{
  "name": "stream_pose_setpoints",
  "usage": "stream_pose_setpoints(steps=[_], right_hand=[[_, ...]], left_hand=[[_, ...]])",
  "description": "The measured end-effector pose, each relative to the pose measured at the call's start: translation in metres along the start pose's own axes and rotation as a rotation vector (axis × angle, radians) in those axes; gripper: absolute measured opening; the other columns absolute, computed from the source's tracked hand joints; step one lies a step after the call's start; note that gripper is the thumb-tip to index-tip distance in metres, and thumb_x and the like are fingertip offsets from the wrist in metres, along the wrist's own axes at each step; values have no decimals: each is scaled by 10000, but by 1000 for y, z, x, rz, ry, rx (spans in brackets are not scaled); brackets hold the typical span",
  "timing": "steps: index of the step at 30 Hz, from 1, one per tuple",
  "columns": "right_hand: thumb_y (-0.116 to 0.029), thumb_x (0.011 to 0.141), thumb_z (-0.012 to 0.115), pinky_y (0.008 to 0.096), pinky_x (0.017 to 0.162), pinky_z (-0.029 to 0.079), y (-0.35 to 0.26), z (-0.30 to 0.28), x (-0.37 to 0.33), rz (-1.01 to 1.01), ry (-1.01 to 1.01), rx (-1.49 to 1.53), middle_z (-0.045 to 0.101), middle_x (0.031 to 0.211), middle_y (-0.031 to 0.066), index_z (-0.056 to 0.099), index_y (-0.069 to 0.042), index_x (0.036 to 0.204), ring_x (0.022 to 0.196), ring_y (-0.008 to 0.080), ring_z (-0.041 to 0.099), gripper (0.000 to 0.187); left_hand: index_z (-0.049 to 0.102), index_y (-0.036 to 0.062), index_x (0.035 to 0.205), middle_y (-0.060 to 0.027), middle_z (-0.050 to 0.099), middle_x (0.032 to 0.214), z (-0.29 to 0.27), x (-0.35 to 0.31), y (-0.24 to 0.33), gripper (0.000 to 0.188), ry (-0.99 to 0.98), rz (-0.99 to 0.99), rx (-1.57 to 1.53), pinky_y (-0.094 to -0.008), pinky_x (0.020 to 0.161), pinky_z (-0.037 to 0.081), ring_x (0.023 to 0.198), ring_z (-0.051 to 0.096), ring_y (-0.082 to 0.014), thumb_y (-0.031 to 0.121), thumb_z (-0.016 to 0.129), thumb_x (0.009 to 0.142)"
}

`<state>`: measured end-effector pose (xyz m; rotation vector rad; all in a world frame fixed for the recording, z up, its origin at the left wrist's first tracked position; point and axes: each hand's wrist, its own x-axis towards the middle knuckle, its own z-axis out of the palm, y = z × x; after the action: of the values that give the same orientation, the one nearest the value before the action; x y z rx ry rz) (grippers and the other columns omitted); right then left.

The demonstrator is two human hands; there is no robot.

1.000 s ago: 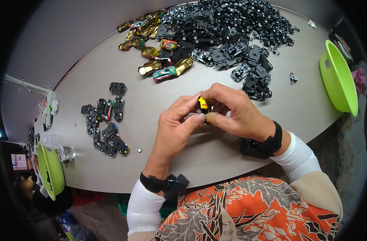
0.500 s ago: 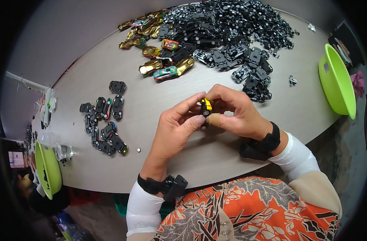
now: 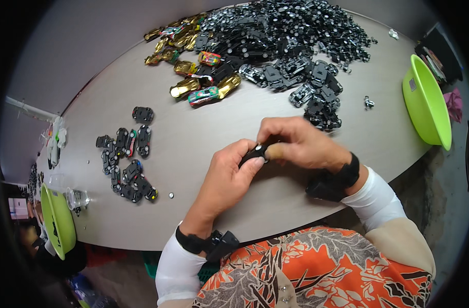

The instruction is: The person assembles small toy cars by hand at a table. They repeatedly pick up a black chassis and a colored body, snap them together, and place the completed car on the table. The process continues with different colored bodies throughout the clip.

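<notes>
My left hand (image 3: 229,174) and my right hand (image 3: 298,143) meet over the middle of the grey table (image 3: 193,138). Both pinch one small toy car (image 3: 256,153), its black underside turned up and most of its body hidden by my fingers. A large heap of black toy car parts (image 3: 291,36) lies at the far side. Beside it sit gold and coloured car bodies (image 3: 193,77). A smaller group of dark toy cars (image 3: 126,159) lies to the left of my hands.
A lime green bowl (image 3: 426,100) stands at the table's right edge, another green bowl (image 3: 55,220) at the lower left beside a clear cup (image 3: 78,197). A lone small metal part (image 3: 368,102) lies near the right bowl. Tiny loose pieces dot the table by the left group.
The toy car has been turned in my fingers: its yellow top showed before, now only the black underside shows. Both hands stay over the same spot.
</notes>
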<state>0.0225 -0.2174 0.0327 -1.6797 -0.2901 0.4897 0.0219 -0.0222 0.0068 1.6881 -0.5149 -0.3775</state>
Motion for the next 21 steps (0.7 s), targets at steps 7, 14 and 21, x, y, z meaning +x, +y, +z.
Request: stream_pose_setpoints(steps=[7, 14, 21], right_hand=[[72, 735, 588, 285, 636, 432, 16, 16, 4, -355, 141, -320, 546, 761, 88, 534, 17, 843, 682, 174, 528, 133], [-20, 851, 546, 232, 530, 462, 12, 11, 4, -20, 143, 94, 575, 725, 32, 561, -19, 888, 594, 91, 548, 40], [-85, 897, 530, 217, 589, 517, 8, 4, 2, 54, 95, 361, 589, 785, 25, 580, -11, 970, 623, 81, 591, 116]], left_hand=[[565, -31, 896, -138, 549, 696, 2, -4, 1, 150, 48, 31, 165, -333, 573, 419, 597, 528, -229, 66, 606, 790], [559, -31, 961, -52, 599, 780, -18, 4, 15, 183, 133, -259, -416, -208, 490, 479, 569, 560, -84, 26, 620, 798], [533, -23, 976, -73, 603, 769, -20, 6, 10, 214, 192, -251, -551, -250, 475, 522, 573, 596, -119, 4, 628, 786]])
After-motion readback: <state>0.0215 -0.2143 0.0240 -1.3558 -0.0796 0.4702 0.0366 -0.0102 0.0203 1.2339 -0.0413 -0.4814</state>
